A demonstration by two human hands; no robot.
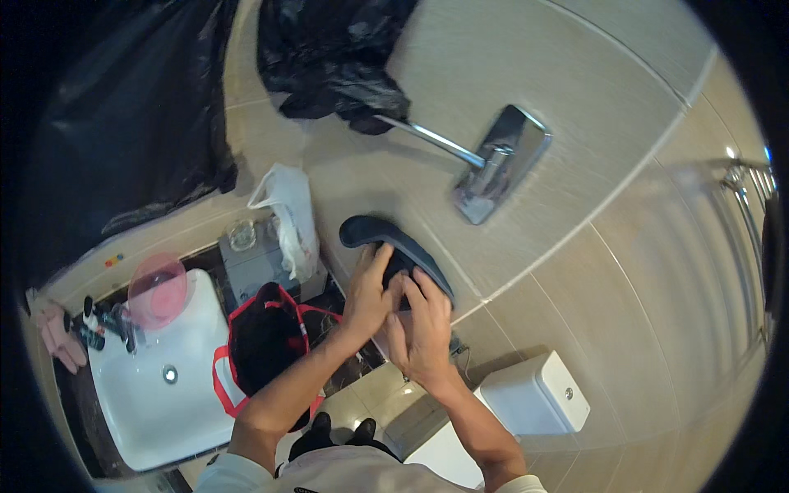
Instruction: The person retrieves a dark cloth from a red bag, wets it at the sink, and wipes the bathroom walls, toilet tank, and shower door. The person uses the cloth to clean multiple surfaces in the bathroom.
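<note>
Both hands work against the tiled wall (575, 107) on a dark, curved pad (386, 234) that lies flat on the tiles just left of the pale grout line. The left hand (368, 292) has its fingers spread and pressed on the pad's lower part, and the right hand (423, 329) lies close beside it, fingertips on the same dark piece, the two hands touching at the thumbs; neither is closed around it, both press flat. Farther up the wall, a chrome bracket with a rod (497, 164) sticks out, and a black plastic bag (329, 57) hangs at the rod's far end. To the left, a white plastic bag (288, 218) hangs over a grey box (255, 267). Near it stands a red-trimmed black bag (263, 345), open at the top. At far left is a white sink (156, 403) with a pink bowl (156, 292) on its rim. The white toilet cistern (538, 394) sits at the near right.
</note>
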